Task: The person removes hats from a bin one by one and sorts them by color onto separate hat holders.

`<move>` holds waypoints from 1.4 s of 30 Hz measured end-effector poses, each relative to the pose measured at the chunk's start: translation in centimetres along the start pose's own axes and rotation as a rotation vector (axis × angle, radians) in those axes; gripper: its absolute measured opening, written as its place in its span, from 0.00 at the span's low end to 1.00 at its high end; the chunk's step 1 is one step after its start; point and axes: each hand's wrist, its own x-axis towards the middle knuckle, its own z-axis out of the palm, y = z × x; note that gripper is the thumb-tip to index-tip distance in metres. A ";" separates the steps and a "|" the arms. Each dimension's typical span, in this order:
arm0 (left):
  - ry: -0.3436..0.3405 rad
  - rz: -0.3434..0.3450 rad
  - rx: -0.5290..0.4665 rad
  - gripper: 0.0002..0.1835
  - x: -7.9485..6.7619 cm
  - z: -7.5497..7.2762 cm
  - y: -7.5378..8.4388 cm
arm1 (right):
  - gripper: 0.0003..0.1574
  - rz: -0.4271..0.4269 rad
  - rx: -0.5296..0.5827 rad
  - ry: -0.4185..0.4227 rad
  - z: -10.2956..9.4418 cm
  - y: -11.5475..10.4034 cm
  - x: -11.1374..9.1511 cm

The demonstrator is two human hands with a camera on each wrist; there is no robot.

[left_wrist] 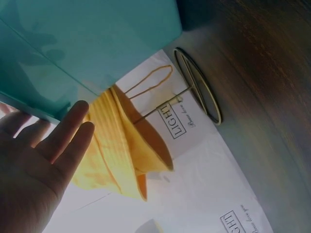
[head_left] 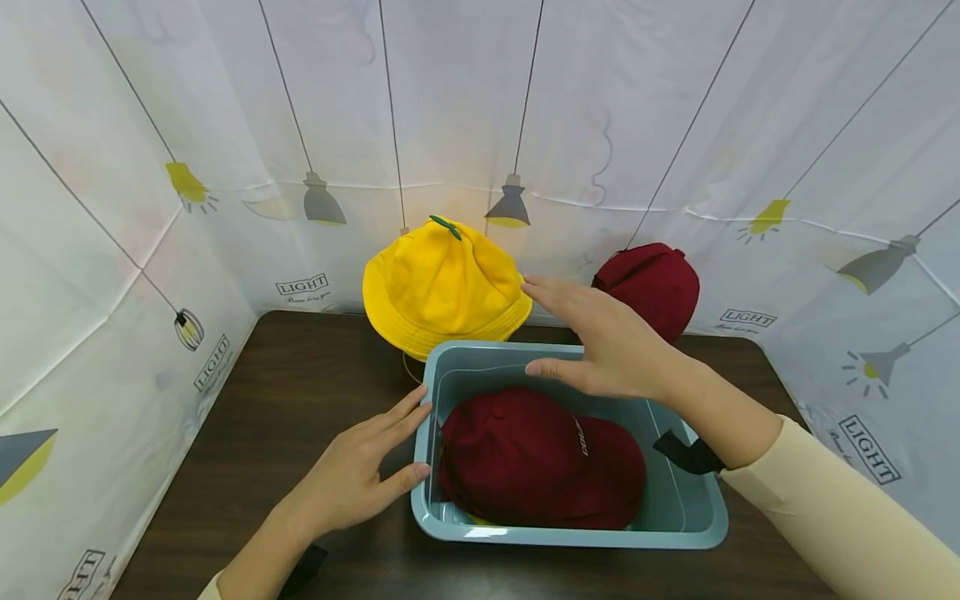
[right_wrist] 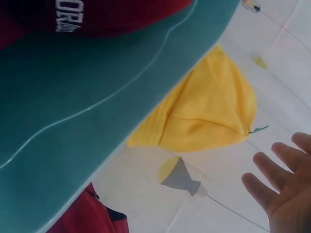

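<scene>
A blue-grey plastic bin (head_left: 570, 537) holds a dark red baseball cap (head_left: 517, 458), its brim toward the right and white lettering on its front. A sliver of yellow shows beneath the cap. My left hand (head_left: 360, 471) is at the bin's left wall, fingers extended along the rim. Above the bin's far side, my right hand (head_left: 607, 337) hovers with fingers straight and holds nothing. Just beyond its fingertips is a yellow bucket hat (head_left: 442, 292) with a green leaf-like tip, perched on a wire stand (left_wrist: 199, 87). Behind the right hand sits another dark red cap (head_left: 660, 287).
The dark brown tabletop (head_left: 247, 467) carries the bin near its front, with both hats behind it at the back edge. A white curtain (head_left: 465, 100) printed with lamps encloses the back and sides. Black straps circle both wrists.
</scene>
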 end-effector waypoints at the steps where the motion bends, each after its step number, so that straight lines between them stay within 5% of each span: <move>1: 0.001 -0.001 0.002 0.37 0.0 0.0 0.0 | 0.59 -0.002 0.004 -0.015 0.1 0.0 -0.2; 12: 0.002 -0.007 0.023 0.37 -0.2 -0.1 -0.1 | 0.66 0.072 0.025 -0.198 1.1 -1.1 -1.6; 29: 0.002 0.025 0.039 0.37 -0.1 0.0 -0.1 | 0.66 0.139 0.101 -0.335 3.1 -1.1 -2.7; 42: -0.006 0.012 0.046 0.37 0.0 -0.2 0.0 | 0.62 0.219 0.371 -0.455 4.5 0.7 -2.4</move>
